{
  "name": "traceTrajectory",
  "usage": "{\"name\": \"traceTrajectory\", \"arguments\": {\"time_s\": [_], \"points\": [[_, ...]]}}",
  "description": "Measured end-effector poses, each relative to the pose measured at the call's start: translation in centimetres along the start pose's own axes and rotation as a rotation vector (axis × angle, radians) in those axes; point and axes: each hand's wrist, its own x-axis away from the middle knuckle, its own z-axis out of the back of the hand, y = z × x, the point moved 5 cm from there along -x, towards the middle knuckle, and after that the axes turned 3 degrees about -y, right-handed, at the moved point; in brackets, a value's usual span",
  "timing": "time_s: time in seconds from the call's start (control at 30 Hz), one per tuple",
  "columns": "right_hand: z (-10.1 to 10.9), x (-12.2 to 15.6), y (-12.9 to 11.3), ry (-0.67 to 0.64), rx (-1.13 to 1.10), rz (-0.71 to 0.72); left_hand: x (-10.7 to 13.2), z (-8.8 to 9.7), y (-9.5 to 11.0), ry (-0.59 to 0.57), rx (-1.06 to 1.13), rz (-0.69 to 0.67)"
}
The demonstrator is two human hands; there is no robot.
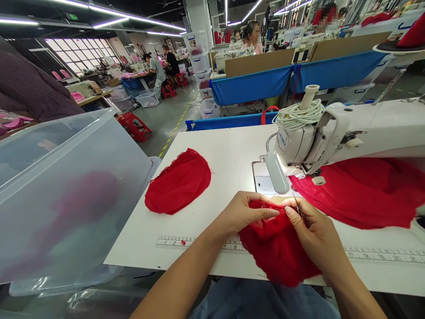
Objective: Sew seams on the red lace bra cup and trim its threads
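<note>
A red lace fabric piece (277, 248) hangs over the near edge of the white sewing table (219, 159). My left hand (244, 212) pinches its upper edge, fingers closed on the cloth. My right hand (310, 228) also grips the cloth and holds a thin metal tool (299, 208), probably small snips, pointing up toward the sewing machine (348, 133). Both hands sit just in front of the needle plate (264, 181).
A stack of red fabric pieces (179, 184) lies at the table's left. More red cloth (365, 190) is piled under the machine arm. A clear plastic bin (66, 186) stands at my left. A ruler strip (172, 243) runs along the table edge. Other people work far behind.
</note>
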Motion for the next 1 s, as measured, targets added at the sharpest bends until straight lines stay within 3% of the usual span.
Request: {"name": "traceTrajectory", "arguments": {"time_s": [0.1,0.3,0.57,0.77,1.0], "points": [[-0.2,0.2,0.2,0.045,-0.071,-0.037,-0.2,0.2,-0.7,0.024,0.095,0.022],[1.4,1.0,0.7,0.320,0.015,-0.118,-0.4,0.9,-1.8,0.103,0.275,0.091],[1.8,1.0,0.6,0.322,0.040,-0.055,-0.3,0.6,-1.2,0.101,0.275,0.091],[1.1,-0.1,0.5,0.168,0.138,0.029,-0.5,0.6,-1.3,0.081,0.259,0.092],[1.6,0.1,0.0,0.291,0.104,-0.020,-0.4,0.7,-1.2,0.120,0.211,0.090]]}}
